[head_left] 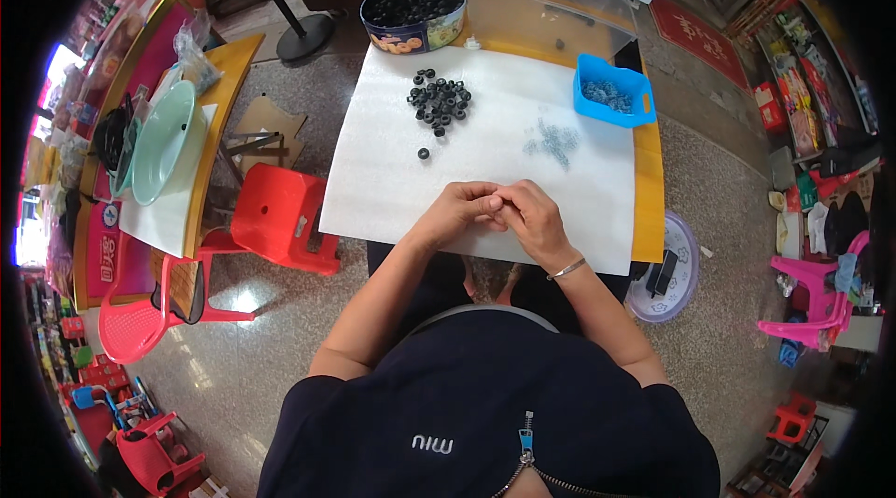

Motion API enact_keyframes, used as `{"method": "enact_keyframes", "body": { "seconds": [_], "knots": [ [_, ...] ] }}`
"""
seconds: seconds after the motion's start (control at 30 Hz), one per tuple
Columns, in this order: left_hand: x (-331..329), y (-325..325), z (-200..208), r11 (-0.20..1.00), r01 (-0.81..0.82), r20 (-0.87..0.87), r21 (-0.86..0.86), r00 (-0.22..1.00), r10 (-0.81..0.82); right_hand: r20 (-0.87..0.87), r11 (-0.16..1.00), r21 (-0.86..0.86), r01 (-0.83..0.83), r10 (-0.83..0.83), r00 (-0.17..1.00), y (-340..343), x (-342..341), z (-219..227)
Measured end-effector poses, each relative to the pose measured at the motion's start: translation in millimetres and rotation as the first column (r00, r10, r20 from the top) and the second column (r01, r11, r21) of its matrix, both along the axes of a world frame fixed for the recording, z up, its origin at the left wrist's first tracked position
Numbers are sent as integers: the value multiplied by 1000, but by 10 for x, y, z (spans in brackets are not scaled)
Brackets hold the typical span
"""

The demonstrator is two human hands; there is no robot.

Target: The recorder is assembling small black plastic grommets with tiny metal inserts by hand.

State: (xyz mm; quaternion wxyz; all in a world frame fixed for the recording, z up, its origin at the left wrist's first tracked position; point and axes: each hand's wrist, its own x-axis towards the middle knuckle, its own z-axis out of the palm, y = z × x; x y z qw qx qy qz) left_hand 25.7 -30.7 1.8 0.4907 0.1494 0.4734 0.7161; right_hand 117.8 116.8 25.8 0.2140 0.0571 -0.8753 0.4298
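Note:
Over the near edge of a white-covered table, my left hand and my right hand meet at their fingertips. Both are closed in a pinch, and whatever lies between the fingers is too small or hidden to make out. Beyond my left hand lies a loose pile of small black ring-shaped parts, with one black ring apart from it. Past my right hand, small clear bluish pieces are spread in a thin heap.
At the back left of the table stands an oval tin full of black parts. A blue plastic basket with small pieces sits at the right edge, near a clear box. A red stool is left; a lilac basin lies right.

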Motion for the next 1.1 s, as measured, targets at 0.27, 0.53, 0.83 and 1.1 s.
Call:
{"method": "enact_keyframes", "body": {
  "seconds": [0.27, 0.53, 0.83, 1.1],
  "knots": [
    [6, -11, -37, 994, -105, 96, 31, 990, 101, 22, 991, -42, 126, -125, 992, 19, 3, 15],
    [46, 12, -82, 984, -162, 109, 76, 982, 154, 59, 982, -146, 117, -110, 992, -77, 16, -46],
    [102, 15, 0, 988, -151, 49, 43, 988, 149, 124, 991, -102, 86, -73, 990, -100, 34, 11],
    [120, 34, 22, 994, -106, 35, -5, 994, 106, 120, 967, -250, 59, -30, 992, -28, 68, 8]
  ]
}}
